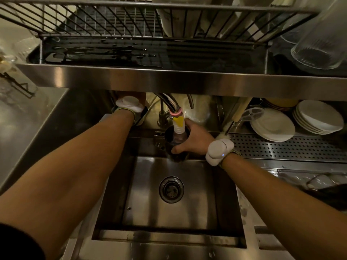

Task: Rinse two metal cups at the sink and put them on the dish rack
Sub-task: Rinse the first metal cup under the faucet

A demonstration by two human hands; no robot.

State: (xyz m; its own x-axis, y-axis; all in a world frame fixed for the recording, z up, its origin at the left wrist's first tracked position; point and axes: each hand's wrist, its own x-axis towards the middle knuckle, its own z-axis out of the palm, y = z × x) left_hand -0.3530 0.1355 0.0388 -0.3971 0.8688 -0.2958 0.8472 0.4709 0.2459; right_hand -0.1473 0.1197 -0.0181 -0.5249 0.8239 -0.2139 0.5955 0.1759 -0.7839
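Note:
My right hand (195, 140) grips a dark metal cup (174, 145) upright over the back of the sink (202, 199). The white ribbed faucet nozzle (178, 128) reaches down into the cup's mouth. My left hand (138, 97) stretches under the steel shelf behind the sink; its fingers are hidden by the shelf edge, and only the back of the hand and a white wrist device show. The wire dish rack (105, 25) sits on the shelf above. A second metal cup is not in sight.
The steel shelf edge (169, 81) overhangs the faucet. White plates (272, 126) stack on a perforated tray at right. Clear glasses (323, 49) hang upside down at upper right. White dishes stand in the rack's right part. The drain (171, 189) is mid-sink.

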